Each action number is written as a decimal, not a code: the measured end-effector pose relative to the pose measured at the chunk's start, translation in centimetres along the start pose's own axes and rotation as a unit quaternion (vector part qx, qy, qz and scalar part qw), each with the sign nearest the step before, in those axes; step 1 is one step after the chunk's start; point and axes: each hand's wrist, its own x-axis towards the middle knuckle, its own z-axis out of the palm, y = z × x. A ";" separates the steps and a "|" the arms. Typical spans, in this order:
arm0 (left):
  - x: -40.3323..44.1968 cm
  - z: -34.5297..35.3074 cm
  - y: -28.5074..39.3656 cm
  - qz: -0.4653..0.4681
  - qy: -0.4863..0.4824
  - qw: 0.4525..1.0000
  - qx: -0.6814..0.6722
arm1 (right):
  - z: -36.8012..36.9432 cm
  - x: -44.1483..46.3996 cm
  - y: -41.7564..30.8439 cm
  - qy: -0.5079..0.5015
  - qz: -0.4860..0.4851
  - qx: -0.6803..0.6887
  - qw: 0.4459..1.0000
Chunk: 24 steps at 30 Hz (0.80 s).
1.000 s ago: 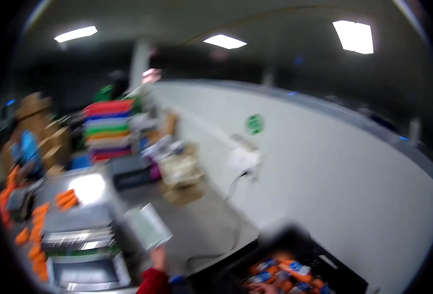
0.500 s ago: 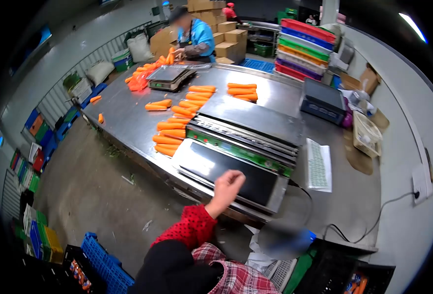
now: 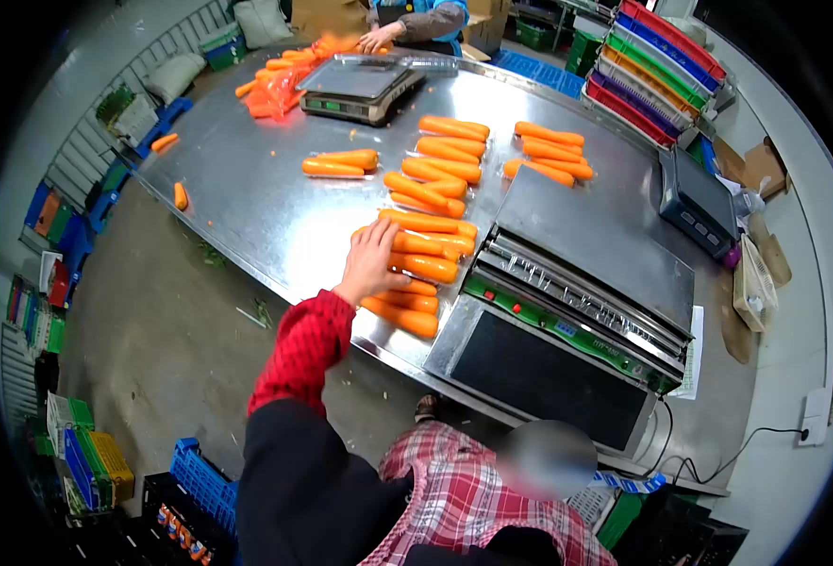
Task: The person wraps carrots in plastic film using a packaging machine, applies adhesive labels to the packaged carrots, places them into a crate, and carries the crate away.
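My left hand (image 3: 370, 263), in a red dotted cuff, reaches over the left end of a pack of carrots (image 3: 424, 268) on the steel table. Its fingers curve over the top and the thumb lies along the near side, closed around that end. More wrapped packs lie close by: one nearer me (image 3: 402, 318), others in a column behind, such as the carrots (image 3: 449, 151). Right of them stands a wrapping machine (image 3: 567, 325) with a black front plate (image 3: 549, 373). My right hand does not show; a grey blurred patch covers part of the area below the machine.
A weighing scale (image 3: 360, 90) stands at the far side beside loose carrots in an orange bag (image 3: 275, 94). Across the table is a co-worker's hand (image 3: 382, 36). Stacked coloured crates (image 3: 657, 71) and a dark scale (image 3: 698, 203) are at right. A cable (image 3: 747, 443) crosses the right corner.
My left hand has moved from above the machine's front plate leftward and away from me onto the carrot packs. The view has shifted, bringing the table closer.
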 end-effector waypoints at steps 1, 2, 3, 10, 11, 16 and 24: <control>1.2 0.2 -0.8 0.023 -0.036 0.999 0.024 | 0.8 0.8 -0.3 -0.028 0.025 -0.039 0.999; 2.2 0.5 -1.3 0.023 -0.100 0.994 0.039 | 1.7 1.1 -0.9 -0.040 0.033 -0.062 0.997; 3.3 0.6 -1.9 0.027 -0.097 0.994 0.039 | 3.4 0.5 -1.8 0.135 -0.060 0.002 0.989; 6.6 1.5 -3.3 0.156 -0.238 0.958 0.037 | 12.6 -6.6 -12.7 0.004 -0.266 0.326 0.907; 6.9 1.3 -3.2 0.164 -0.242 0.956 0.039 | 14.4 -7.5 -13.6 0.038 -0.322 0.327 0.888; 8.8 0.1 -3.5 0.132 -0.307 0.943 0.005 | 8.4 -12.4 -20.4 -0.108 -0.359 0.411 0.831; 10.7 1.5 -3.1 0.213 -0.356 0.909 0.038 | 3.4 -13.7 -23.8 -0.158 -0.346 0.428 0.820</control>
